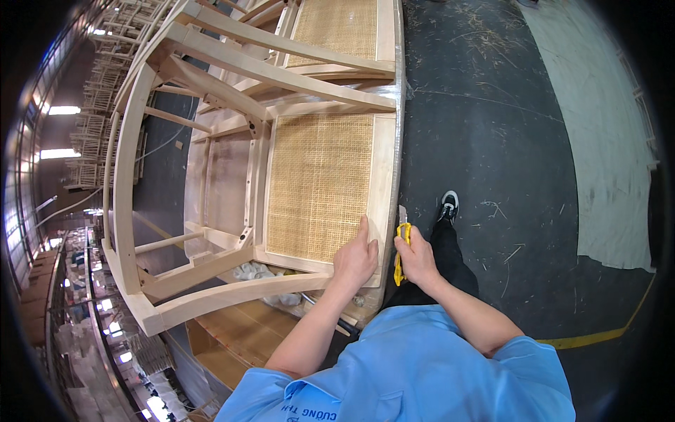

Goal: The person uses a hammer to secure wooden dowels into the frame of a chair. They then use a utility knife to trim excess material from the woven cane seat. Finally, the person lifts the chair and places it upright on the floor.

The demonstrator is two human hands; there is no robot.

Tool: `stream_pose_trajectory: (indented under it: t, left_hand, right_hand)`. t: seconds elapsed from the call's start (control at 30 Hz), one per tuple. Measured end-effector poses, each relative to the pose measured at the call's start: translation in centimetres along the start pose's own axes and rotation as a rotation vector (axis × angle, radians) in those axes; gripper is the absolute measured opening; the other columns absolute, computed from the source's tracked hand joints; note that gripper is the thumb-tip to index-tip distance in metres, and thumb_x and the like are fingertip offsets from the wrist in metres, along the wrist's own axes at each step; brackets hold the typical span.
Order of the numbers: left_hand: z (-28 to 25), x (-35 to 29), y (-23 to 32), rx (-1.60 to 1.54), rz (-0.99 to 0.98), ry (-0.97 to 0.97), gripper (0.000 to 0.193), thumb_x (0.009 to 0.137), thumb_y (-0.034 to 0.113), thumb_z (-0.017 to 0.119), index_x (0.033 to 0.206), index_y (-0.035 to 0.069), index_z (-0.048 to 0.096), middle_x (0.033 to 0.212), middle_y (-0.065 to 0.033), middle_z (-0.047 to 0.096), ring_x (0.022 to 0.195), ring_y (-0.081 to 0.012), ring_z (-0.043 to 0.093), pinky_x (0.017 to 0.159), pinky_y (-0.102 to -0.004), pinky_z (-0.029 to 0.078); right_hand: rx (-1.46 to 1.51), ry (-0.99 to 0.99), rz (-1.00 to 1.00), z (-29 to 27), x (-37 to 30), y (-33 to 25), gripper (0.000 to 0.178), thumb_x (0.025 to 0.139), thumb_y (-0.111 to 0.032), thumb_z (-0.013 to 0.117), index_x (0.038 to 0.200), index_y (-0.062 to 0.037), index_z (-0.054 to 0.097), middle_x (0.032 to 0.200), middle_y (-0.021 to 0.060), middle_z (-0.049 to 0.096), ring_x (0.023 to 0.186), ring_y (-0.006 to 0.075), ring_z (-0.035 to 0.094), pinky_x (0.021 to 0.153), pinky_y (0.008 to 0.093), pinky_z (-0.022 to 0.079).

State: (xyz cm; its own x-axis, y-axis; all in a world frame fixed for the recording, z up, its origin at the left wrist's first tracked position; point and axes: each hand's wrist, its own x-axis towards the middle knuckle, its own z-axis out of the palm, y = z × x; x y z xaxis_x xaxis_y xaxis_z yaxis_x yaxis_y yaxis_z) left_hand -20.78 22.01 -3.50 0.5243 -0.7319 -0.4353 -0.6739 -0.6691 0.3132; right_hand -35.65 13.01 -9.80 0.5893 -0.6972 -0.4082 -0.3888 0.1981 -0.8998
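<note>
A pale wooden chair frame lies on its back on the workbench, its legs pointing left. Its woven cane panel faces up inside a light wood border. On the panel's near right corner rests my left hand, one finger stretched forward along the weave and the others partly hidden. Just right of the chair's edge, my right hand is closed round a yellow utility knife. The knife's blade points away from me, beside the border and apart from the cane.
Another cane-panelled chair lies beyond this one. Crumpled clear plastic and a dark-handled tool are near the bench's front edge. A cardboard box stands below left. Loose strands litter the dark floor, and a pale sheet lies right.
</note>
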Motion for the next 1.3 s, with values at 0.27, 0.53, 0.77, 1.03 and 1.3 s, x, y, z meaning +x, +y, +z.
stream_pose_trajectory:
  t: [0.27, 0.53, 0.77, 1.03, 1.3]
  left_hand:
    - [1.3, 2.3, 2.0, 0.135, 0.057, -0.158, 0.081, 0.102, 0.031, 0.062, 0.172, 0.013, 0.024, 0.073, -0.0216, 0.070, 0.071, -0.0442, 0.071, 0.070, -0.0540, 0.057]
    - [1.7, 2.3, 1.9, 0.065, -0.065, -0.045, 0.072, 0.104, 0.032, 0.062, 0.169, 0.022, 0.035, 0.075, -0.0216, 0.072, 0.072, -0.0431, 0.072, 0.069, -0.0548, 0.057]
    - [1.5, 2.3, 2.3, -0.011, -0.131, 0.024, 0.070, 0.106, 0.038, 0.058, 0.168, 0.015, 0.036, 0.078, -0.0222, 0.073, 0.074, -0.0425, 0.073, 0.071, -0.0559, 0.057]
    - [1.3, 2.6, 0.1, 0.109, 0.103, 0.093, 0.059, 0.105, 0.032, 0.057, 0.160, 0.013, 0.051, 0.091, -0.0195, 0.074, 0.078, -0.0417, 0.073, 0.072, -0.0560, 0.058]
    - [-0.1, 2.9, -0.9, 0.223, 0.242, 0.128, 0.023, 0.102, 0.028, 0.064, 0.110, 0.010, 0.076, 0.096, -0.0138, 0.067, 0.082, -0.0364, 0.073, 0.072, -0.0508, 0.059]
  right_hand:
    - [0.116, 0.022, 0.130, -3.6, -1.2, 1.4, 0.024, 0.106, -0.025, 0.060, 0.100, -0.0025, 0.053, 0.073, 0.0160, 0.067, 0.069, 0.0310, 0.075, 0.065, 0.0460, 0.055]
    - [0.144, 0.015, 0.120, -3.9, -1.4, 1.9, 0.024, 0.107, -0.025, 0.061, 0.101, -0.0025, 0.053, 0.074, 0.0155, 0.067, 0.066, 0.0296, 0.073, 0.062, 0.0442, 0.055]
    - [0.226, 0.111, 0.085, -4.9, -1.3, 1.5, 0.021, 0.107, -0.023, 0.061, 0.102, -0.0033, 0.055, 0.075, 0.0088, 0.063, 0.067, 0.0186, 0.071, 0.061, 0.0379, 0.053]
    - [0.179, 0.149, 0.106, -6.7, -1.7, 1.4, 0.019, 0.107, -0.022, 0.060, 0.103, -0.0048, 0.055, 0.077, 0.0059, 0.061, 0.065, 0.0170, 0.067, 0.061, 0.0364, 0.053]
    - [0.238, 0.152, 0.068, -7.3, -1.7, 0.8, 0.019, 0.107, -0.022, 0.060, 0.103, -0.0048, 0.055, 0.078, 0.0062, 0.062, 0.065, 0.0169, 0.068, 0.061, 0.0358, 0.053]
